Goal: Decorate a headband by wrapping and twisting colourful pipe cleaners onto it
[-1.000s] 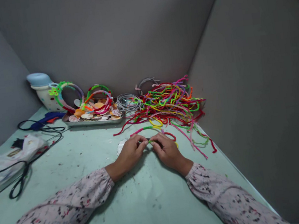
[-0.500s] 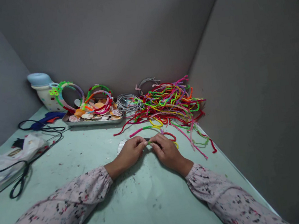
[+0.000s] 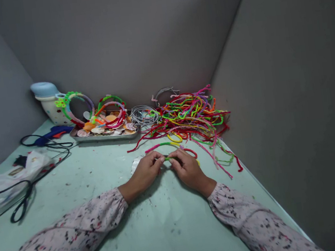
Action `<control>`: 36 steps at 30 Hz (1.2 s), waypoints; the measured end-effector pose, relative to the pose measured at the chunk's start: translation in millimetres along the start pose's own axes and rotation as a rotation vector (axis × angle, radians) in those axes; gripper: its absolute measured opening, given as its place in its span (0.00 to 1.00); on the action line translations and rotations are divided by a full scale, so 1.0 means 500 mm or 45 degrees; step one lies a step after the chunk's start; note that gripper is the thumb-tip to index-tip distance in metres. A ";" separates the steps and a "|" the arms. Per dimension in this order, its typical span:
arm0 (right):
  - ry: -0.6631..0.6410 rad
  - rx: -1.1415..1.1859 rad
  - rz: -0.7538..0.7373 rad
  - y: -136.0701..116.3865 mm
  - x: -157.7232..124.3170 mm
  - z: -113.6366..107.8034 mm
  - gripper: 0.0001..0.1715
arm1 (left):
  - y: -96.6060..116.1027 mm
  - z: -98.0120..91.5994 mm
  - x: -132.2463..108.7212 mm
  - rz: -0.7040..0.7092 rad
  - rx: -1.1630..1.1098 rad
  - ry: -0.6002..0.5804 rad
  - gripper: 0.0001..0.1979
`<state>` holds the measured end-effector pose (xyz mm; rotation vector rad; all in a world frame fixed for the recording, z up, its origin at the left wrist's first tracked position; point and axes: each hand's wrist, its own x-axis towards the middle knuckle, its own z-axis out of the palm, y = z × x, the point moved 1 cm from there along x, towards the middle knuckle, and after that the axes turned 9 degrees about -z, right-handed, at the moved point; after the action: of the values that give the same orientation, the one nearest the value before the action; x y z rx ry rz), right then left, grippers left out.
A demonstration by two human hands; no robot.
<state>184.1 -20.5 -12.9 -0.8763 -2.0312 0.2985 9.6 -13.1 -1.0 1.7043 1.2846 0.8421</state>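
Between my fingertips, over the middle of the table, is a small piece of green pipe cleaner [image 3: 167,159]. My left hand [image 3: 146,168] pinches its left end, and my right hand [image 3: 189,171] pinches the right end. Most of the piece is hidden by the fingers. Just beyond the hands lies a pink, green and yellow pipe cleaner strip [image 3: 160,145]. Scissors with red and yellow handles [image 3: 192,152] lie partly under my right hand. A whitish, shiny flat item [image 3: 135,164] shows beside my left wrist; its kind is unclear.
A metal tray [image 3: 107,137] holds shells and colourful wrapped hoops. Right of it are a grey wire coil [image 3: 144,115] and a heap of pipe cleaners [image 3: 190,112]. At left are a blue-lidded container [image 3: 52,105], a blue glue gun [image 3: 53,133], black cord [image 3: 29,189] and a plastic bag [image 3: 11,183].
More of the green pipe cleaner shows between my fingertips. Both hands have stayed nearly in place, with only slight finger movement.
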 end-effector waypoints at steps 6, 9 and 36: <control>-0.042 0.010 -0.005 0.001 -0.002 0.001 0.07 | -0.014 -0.001 0.009 -0.107 -0.105 -0.113 0.14; -0.055 0.018 -0.008 0.002 -0.002 0.001 0.07 | -0.017 -0.003 0.012 -0.141 -0.154 -0.166 0.15; -0.029 0.029 0.055 0.000 0.001 -0.003 0.06 | -0.009 0.000 0.007 0.037 -0.061 -0.086 0.06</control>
<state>185.0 -20.6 -11.9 -0.9072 -2.0280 0.3561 8.4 -9.2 -4.9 1.7026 1.1883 0.8186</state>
